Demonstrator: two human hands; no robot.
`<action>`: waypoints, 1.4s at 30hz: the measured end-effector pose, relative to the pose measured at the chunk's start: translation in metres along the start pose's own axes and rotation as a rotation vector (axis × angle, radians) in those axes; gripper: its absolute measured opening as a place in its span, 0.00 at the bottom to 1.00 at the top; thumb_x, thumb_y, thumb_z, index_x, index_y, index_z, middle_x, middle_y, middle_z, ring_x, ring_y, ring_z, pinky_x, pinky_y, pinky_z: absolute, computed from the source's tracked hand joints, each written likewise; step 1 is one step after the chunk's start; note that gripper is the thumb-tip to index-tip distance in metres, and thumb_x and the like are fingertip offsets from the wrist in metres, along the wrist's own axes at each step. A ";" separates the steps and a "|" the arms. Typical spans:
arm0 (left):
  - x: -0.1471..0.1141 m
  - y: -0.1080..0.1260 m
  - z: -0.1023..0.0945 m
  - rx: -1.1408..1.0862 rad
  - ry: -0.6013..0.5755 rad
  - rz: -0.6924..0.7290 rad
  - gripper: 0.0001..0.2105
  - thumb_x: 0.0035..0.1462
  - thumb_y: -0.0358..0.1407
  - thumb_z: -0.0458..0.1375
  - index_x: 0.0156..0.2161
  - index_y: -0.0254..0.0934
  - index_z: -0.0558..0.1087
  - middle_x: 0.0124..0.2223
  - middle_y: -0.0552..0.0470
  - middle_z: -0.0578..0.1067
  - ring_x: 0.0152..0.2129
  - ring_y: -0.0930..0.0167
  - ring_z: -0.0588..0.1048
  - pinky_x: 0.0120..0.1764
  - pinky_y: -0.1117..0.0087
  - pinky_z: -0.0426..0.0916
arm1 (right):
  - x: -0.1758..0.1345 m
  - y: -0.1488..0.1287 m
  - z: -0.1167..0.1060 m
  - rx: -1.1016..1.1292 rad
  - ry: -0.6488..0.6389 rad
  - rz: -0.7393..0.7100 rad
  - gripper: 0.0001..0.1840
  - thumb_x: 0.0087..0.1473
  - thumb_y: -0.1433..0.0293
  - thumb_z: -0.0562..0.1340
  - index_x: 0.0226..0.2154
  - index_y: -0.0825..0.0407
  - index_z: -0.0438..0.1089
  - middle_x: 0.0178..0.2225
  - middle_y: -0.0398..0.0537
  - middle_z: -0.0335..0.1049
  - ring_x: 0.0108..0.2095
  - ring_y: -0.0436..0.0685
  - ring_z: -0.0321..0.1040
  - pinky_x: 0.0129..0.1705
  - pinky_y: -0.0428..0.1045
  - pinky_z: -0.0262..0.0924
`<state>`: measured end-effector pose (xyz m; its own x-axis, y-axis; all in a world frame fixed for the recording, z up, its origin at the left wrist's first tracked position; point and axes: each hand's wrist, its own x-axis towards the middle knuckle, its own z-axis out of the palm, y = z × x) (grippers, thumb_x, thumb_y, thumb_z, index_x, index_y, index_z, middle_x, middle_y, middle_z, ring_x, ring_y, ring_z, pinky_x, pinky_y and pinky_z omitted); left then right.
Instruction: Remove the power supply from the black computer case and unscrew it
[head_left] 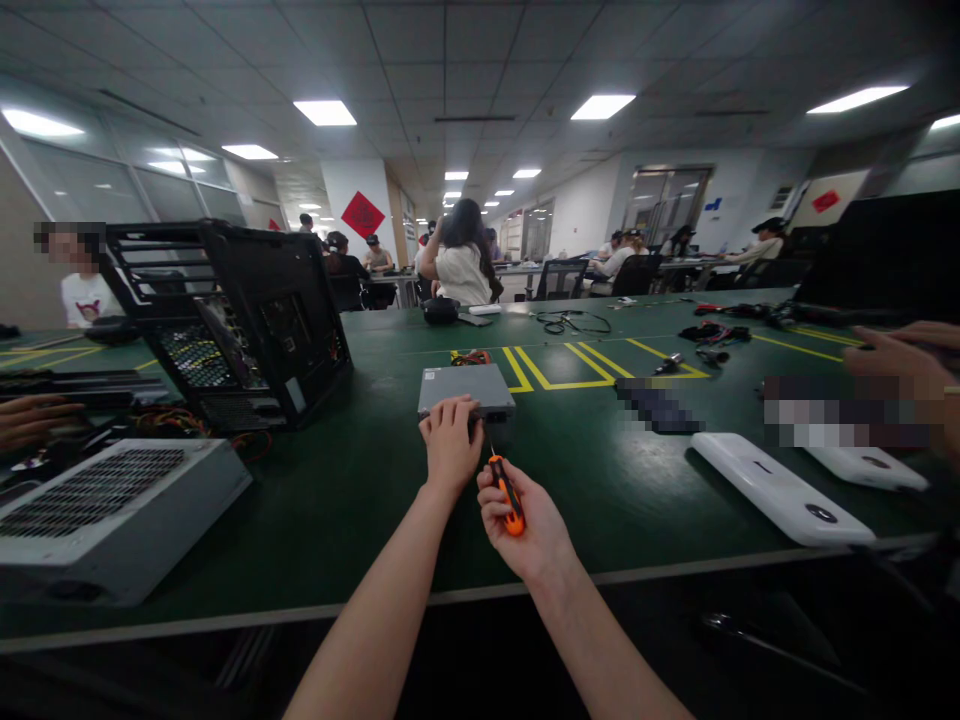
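Note:
A small grey power supply unit lies flat on the green table in front of me. My left hand grips its near side, fingers bent over the top edge. In my right hand is an orange and black screwdriver, with the fingers wrapped round its handle. Its thin shaft points up at the unit's near face, close to my left fingertips. Whether the tip touches a screw is too small to tell. A bundle of coloured cables shows behind the unit.
A black computer case stands to the left, with a larger grey power supply before it. White devices and loose cables lie to the right. Other people's hands show at both sides. The table's front edge is near.

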<state>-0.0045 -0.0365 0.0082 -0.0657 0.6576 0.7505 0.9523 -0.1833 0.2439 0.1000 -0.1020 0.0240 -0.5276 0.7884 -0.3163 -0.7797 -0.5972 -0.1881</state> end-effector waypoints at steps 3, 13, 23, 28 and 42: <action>0.000 0.000 0.000 0.007 -0.006 -0.004 0.12 0.52 0.34 0.51 0.44 0.42 0.66 0.49 0.50 0.67 0.47 0.65 0.61 0.44 0.62 0.55 | 0.000 0.000 -0.001 -0.039 0.004 0.018 0.13 0.58 0.70 0.47 0.32 0.60 0.62 0.21 0.43 0.59 0.15 0.41 0.54 0.12 0.35 0.50; 0.000 0.002 -0.001 0.020 -0.011 -0.004 0.12 0.53 0.35 0.50 0.44 0.41 0.66 0.48 0.48 0.68 0.47 0.65 0.61 0.44 0.61 0.55 | -0.003 0.000 0.002 0.027 0.016 0.012 0.10 0.57 0.70 0.49 0.29 0.58 0.60 0.22 0.42 0.58 0.15 0.40 0.53 0.11 0.34 0.50; 0.000 0.001 0.000 0.010 -0.008 -0.008 0.12 0.53 0.35 0.51 0.44 0.42 0.66 0.49 0.49 0.68 0.47 0.65 0.61 0.44 0.61 0.54 | 0.000 0.001 -0.001 0.008 0.025 -0.028 0.09 0.57 0.71 0.50 0.28 0.58 0.60 0.23 0.43 0.57 0.15 0.39 0.51 0.11 0.33 0.46; 0.001 0.001 0.000 0.013 -0.012 -0.010 0.12 0.53 0.35 0.51 0.44 0.42 0.66 0.49 0.49 0.68 0.47 0.65 0.61 0.44 0.61 0.54 | -0.001 0.000 -0.001 -0.031 0.002 0.024 0.12 0.58 0.70 0.48 0.31 0.60 0.61 0.22 0.43 0.59 0.16 0.40 0.53 0.13 0.34 0.51; 0.000 0.002 -0.001 0.011 -0.021 -0.019 0.12 0.53 0.35 0.50 0.44 0.41 0.66 0.48 0.48 0.68 0.47 0.64 0.61 0.44 0.61 0.55 | -0.002 -0.003 0.000 0.012 -0.022 0.032 0.11 0.57 0.71 0.48 0.30 0.59 0.61 0.20 0.43 0.59 0.15 0.40 0.53 0.13 0.34 0.50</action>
<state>-0.0025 -0.0371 0.0096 -0.0776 0.6760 0.7328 0.9542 -0.1626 0.2511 0.1030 -0.1017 0.0251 -0.5596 0.7722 -0.3010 -0.7664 -0.6204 -0.1666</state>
